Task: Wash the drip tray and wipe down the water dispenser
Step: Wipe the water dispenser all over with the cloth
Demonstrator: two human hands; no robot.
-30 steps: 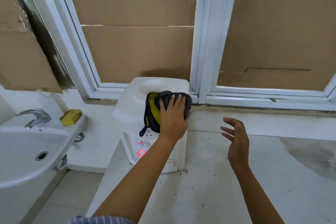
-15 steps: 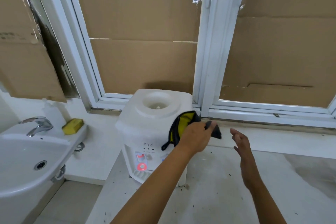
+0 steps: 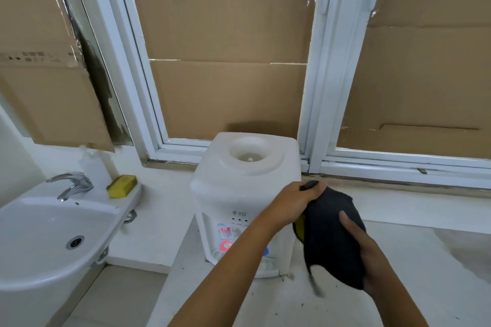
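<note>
Water dispenser (image 3: 245,194) stands upright, front panel facing the person.

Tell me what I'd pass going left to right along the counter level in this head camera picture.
White ceramic sink → chrome tap → yellow sponge → white plastic water dispenser → left hand → dark grey cloth with yellow lining → right hand, which also holds the cloth.
</note>
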